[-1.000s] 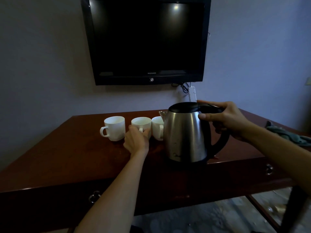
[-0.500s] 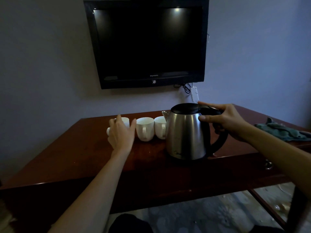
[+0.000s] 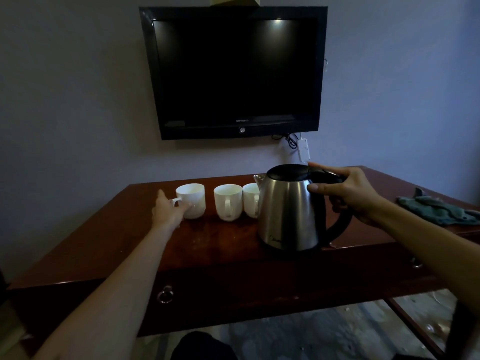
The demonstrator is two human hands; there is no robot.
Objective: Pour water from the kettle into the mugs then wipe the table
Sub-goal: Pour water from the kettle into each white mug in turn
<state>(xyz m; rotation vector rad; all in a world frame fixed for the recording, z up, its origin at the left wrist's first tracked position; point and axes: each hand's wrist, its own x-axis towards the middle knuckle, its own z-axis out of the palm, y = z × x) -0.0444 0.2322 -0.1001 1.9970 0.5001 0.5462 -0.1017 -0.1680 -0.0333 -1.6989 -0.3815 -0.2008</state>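
Head view. My right hand (image 3: pixel 355 196) sits right of centre in the frame, its grip curled round the black handle of the kettle (image 3: pixel 291 211); the thumb lies along the upper steel wall just under the black lid. The kettle stands upright on the table (image 3: pixel 220 245), spout toward the wall.

My left hand (image 3: pixel 168 211) sits left of centre, at the handle side of the left mug (image 3: pixel 191 200). The fingers touch the mug at its handle and lower wall; whether the grip is pinching the handle or only resting against it, I cannot tell.

Three white mugs stand upright in a row in the middle of the frame, along the far part of the table. The left mug stands apart from the other two. The middle mug (image 3: pixel 228 201) and the right mug (image 3: pixel 251 200) stand just beside each other, handles toward me. The kettle body covers part of the right mug.

A blue-green cloth (image 3: pixel 439 209) lies crumpled on the table at the right edge of the frame, well apart from the kettle.

A dark television (image 3: pixel 233 71) hangs on the wall in the upper centre. A ring pull (image 3: pixel 165 294) hangs on the table's front panel, lower left of centre.
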